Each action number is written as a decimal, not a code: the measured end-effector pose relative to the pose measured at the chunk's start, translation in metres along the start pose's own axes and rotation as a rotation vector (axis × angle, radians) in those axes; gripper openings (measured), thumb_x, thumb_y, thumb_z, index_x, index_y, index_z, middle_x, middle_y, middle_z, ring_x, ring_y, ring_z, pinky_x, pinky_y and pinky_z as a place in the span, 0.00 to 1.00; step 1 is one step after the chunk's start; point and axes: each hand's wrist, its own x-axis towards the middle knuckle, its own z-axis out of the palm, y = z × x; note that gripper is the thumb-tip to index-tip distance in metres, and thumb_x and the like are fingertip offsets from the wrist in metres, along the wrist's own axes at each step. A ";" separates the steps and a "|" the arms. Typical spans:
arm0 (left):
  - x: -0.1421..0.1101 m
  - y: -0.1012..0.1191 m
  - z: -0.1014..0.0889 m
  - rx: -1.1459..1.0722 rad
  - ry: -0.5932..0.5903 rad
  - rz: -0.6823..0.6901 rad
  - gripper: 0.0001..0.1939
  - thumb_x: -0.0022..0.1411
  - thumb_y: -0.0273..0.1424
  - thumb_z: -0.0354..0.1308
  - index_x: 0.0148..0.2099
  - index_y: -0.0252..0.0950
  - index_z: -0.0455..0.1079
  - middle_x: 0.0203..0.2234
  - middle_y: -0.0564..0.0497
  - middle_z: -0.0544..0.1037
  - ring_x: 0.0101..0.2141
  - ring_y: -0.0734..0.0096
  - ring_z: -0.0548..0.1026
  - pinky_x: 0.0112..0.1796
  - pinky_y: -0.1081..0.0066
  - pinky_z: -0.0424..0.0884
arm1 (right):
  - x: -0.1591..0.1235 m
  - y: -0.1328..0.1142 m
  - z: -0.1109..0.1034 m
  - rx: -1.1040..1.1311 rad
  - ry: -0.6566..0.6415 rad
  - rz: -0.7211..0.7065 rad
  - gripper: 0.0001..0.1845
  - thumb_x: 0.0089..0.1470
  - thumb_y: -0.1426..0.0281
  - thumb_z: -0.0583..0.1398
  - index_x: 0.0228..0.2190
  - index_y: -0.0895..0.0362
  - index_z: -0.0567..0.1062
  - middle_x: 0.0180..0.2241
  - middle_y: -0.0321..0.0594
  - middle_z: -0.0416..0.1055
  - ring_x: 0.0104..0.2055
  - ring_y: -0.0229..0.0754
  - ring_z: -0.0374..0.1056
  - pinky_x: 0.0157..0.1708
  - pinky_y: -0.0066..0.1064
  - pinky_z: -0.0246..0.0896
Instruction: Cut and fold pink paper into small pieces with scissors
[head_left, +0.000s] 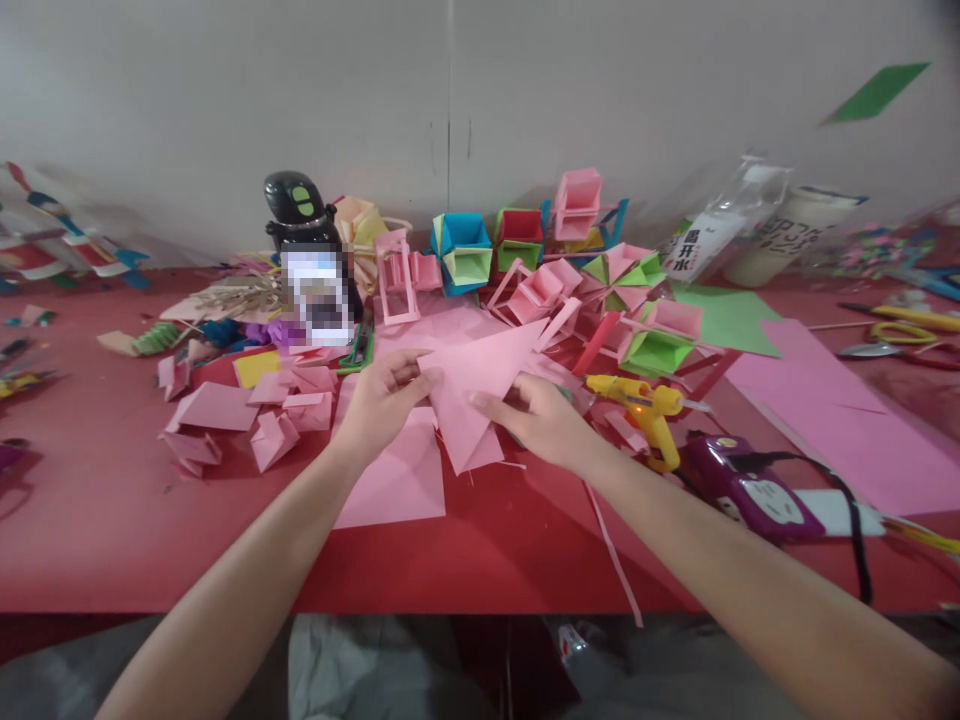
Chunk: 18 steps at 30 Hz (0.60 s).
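The left hand [386,395] and the right hand [544,415] stand a little apart, each pinching one side of a folded pink paper [480,375] at the centre of the frame. Beneath it, a pink sheet [394,485] lies on the red table [480,565]. Small folded papers [217,408] sit left of centre; a yellow glue gun [637,405] and a purple socket box [750,490] lie right of centre. Coloured paper boxes [461,255] crowd the upper middle, with a plastic bottle [724,225] at upper right and scissors [896,335] at the right edge.
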 end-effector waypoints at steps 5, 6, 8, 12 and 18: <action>0.000 0.001 -0.004 0.039 -0.036 0.004 0.23 0.59 0.35 0.68 0.54 0.34 0.71 0.32 0.50 0.81 0.32 0.67 0.80 0.37 0.64 0.80 | 0.011 0.003 0.000 0.097 0.003 0.031 0.19 0.54 0.51 0.66 0.31 0.56 0.78 0.33 0.41 0.78 0.40 0.49 0.73 0.41 0.38 0.67; 0.001 0.001 -0.004 0.052 -0.030 0.019 0.22 0.59 0.34 0.67 0.54 0.35 0.72 0.31 0.51 0.80 0.32 0.68 0.79 0.37 0.65 0.81 | 0.014 0.003 0.000 0.153 -0.016 0.025 0.19 0.54 0.52 0.66 0.32 0.56 0.79 0.34 0.42 0.78 0.41 0.49 0.73 0.41 0.38 0.67; 0.001 0.000 -0.006 0.075 -0.012 0.055 0.20 0.59 0.33 0.67 0.53 0.36 0.73 0.33 0.51 0.79 0.32 0.70 0.78 0.36 0.67 0.81 | 0.020 0.004 0.003 0.289 -0.045 0.022 0.17 0.52 0.53 0.67 0.32 0.56 0.79 0.35 0.41 0.78 0.41 0.48 0.73 0.42 0.38 0.67; 0.004 -0.004 -0.008 0.091 0.026 0.111 0.18 0.58 0.32 0.68 0.50 0.36 0.74 0.43 0.48 0.78 0.33 0.72 0.78 0.34 0.69 0.81 | 0.034 0.007 0.014 0.591 -0.012 0.088 0.18 0.48 0.54 0.70 0.29 0.56 0.79 0.31 0.40 0.77 0.33 0.44 0.72 0.35 0.36 0.67; 0.006 -0.005 -0.010 0.097 0.047 0.107 0.18 0.56 0.31 0.68 0.49 0.35 0.75 0.46 0.46 0.79 0.33 0.73 0.78 0.35 0.70 0.81 | 0.042 0.015 0.024 0.587 0.072 0.089 0.23 0.43 0.49 0.71 0.24 0.55 0.77 0.22 0.37 0.72 0.30 0.44 0.70 0.31 0.35 0.65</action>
